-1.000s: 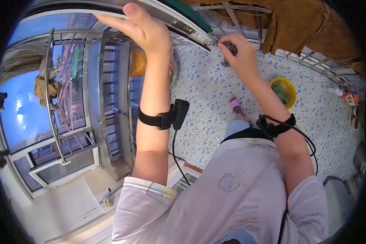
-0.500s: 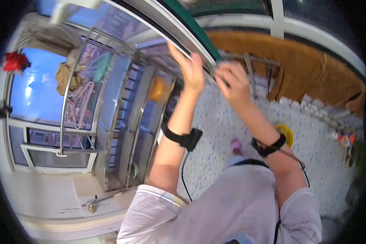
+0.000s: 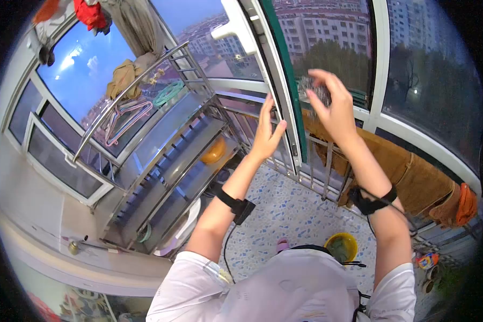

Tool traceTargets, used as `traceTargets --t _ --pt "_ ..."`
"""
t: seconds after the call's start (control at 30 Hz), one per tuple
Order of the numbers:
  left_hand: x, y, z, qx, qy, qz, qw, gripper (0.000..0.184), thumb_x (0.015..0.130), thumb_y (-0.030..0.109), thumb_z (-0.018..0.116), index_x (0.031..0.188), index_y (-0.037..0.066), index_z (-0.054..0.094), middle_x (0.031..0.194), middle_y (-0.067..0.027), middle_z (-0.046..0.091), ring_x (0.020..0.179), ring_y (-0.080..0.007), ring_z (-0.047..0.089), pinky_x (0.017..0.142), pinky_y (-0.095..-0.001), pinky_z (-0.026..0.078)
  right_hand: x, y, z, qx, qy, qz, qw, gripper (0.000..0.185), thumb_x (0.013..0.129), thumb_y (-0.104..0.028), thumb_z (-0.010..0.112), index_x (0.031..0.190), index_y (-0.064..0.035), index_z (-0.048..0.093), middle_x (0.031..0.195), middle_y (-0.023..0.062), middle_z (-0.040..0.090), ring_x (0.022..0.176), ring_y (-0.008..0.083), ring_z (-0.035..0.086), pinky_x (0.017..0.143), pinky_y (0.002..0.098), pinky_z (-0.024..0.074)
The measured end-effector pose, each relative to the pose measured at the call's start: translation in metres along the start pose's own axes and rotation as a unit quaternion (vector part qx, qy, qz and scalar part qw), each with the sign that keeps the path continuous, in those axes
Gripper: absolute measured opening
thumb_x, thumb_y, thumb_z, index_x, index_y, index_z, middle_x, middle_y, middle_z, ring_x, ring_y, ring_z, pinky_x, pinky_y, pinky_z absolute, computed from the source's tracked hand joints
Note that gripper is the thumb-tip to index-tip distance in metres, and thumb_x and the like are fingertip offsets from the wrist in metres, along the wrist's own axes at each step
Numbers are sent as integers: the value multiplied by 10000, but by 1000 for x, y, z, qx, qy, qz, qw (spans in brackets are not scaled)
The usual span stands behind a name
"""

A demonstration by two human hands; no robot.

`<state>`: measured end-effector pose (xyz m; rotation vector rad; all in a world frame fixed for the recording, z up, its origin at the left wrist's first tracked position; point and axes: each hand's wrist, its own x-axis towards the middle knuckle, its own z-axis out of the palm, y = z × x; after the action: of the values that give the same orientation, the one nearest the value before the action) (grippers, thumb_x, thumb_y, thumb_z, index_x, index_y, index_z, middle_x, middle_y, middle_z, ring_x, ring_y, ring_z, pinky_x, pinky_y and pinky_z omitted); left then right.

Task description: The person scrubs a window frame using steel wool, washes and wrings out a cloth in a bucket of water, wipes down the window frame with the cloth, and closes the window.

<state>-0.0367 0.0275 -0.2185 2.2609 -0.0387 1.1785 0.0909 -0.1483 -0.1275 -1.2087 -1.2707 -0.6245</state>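
My left hand [image 3: 266, 135] is open, its fingers stretched out along the inner edge of an opened window sash [image 3: 278, 70]. The sash has a white frame, a dark green outer edge and a white handle [image 3: 235, 28]. On the sash's other side, my right hand [image 3: 335, 104] curls its thumb and fingers around a grey steel wool scrubber [image 3: 319, 92]. The scrubber is beside the green edge; whether it touches the frame I cannot tell. Black straps with cables are around both forearms.
A metal rack [image 3: 169, 161] stands at left with pink hangers [image 3: 127, 118] and an orange bowl [image 3: 213, 150]. Brown cloth [image 3: 383, 161] hangs over a railing at right. A yellow bucket [image 3: 342, 246] with cloudy water stands on the speckled floor [image 3: 263, 214].
The view has tilted up, bringing buildings outside into sight. My right hand has moved up and away from the sash's lower part, showing the scrubber. My left hand still lies along the frame.
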Motion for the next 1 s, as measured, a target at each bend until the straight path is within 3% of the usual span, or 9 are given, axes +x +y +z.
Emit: traceTargets --t 0.03,0.17,0.23,0.57,0.7,0.73,0.77,0.83,1.0 --pt "5 12 -7 -13 30 4 999 717 900 228 569 1470 28 182 1508 -181 225 1374 -303 277 1075 -423 304 16 -1 0 -16 -12 -20 1000 319 797 -55 668 1110 -37 607 918 125 618 857 240 618 797 333 479" --pt "40 68 -47 15 155 14 988 664 906 222 561 1448 31 228 1456 -153 300 1300 -280 371 1023 -408 363 83 -20 13 -29 22 -133 990 247 798 -92 669 1036 -49 617 893 122 622 841 286 617 767 364 485" --pt "62 90 -70 71 176 76 979 567 911 190 549 1400 28 311 1413 -160 349 1258 -279 407 1002 -394 379 112 -26 24 -32 47 -182 982 207 796 -110 666 991 -61 617 874 116 620 841 316 612 751 394 484" --pt "142 116 -116 280 175 166 929 350 905 165 522 1224 22 505 1251 -166 506 1189 -337 434 1029 -418 318 117 -38 43 -112 74 -189 973 83 766 -91 673 842 -90 637 835 46 571 820 240 597 678 364 509" --pt "166 121 -118 277 177 160 931 265 948 217 456 1020 3 595 1018 -175 607 1016 -360 522 920 -437 385 121 -44 30 -156 12 -208 966 103 762 -64 681 861 -63 651 856 49 593 824 239 603 698 349 510" --pt "170 123 -116 251 172 126 944 307 968 231 418 895 -15 585 911 -199 607 916 -385 535 837 -465 396 129 -44 27 -172 24 -247 953 84 752 -64 660 834 -76 645 835 38 589 810 229 603 678 346 517" --pt "170 126 -117 251 177 127 943 307 968 231 418 895 -15 585 911 -199 607 916 -385 535 837 -465 396 139 -45 26 -188 37 -286 939 70 741 -65 639 807 -90 639 814 28 586 796 218 603 657 342 523" --pt "170 128 -121 257 63 39 964 325 976 238 398 857 -16 561 859 -211 584 877 -401 528 798 -477 390 155 -48 27 -186 55 -302 934 91 721 -54 626 802 -93 643 825 23 594 794 218 604 669 341 526" --pt "161 117 -121 266 106 113 952 326 986 263 377 877 -6 525 847 -207 532 870 -385 501 797 -460 383 141 -37 42 -175 58 -304 935 95 721 -54 609 810 -89 620 840 21 582 809 217 586 656 337 497"
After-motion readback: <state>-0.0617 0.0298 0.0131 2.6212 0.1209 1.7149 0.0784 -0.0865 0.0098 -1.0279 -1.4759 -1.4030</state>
